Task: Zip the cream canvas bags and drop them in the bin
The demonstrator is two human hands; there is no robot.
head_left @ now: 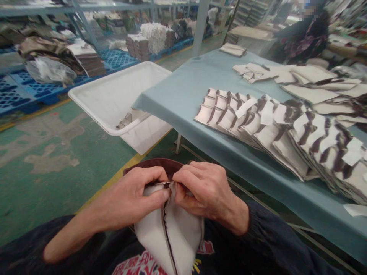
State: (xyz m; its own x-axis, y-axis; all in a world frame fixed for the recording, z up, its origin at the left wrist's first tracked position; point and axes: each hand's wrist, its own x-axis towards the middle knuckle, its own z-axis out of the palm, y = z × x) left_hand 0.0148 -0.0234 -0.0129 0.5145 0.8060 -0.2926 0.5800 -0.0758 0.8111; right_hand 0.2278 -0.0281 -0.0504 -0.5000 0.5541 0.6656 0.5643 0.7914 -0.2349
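Over my lap I hold a white fabric piece with a dark seam down its middle and a dark brown edge at the top. My left hand pinches its upper edge from the left, fingers closed on the cloth. My right hand pinches the same edge from the right, thumb and fingers pressed together. The two hands nearly touch at the seam.
A table with a blue-grey cover stands to my right, bearing overlapping rows of similar white and dark pieces. A white plastic tub sits by the table's left end. Blue pallets with stacked goods lie beyond. Another person sits at the far side.
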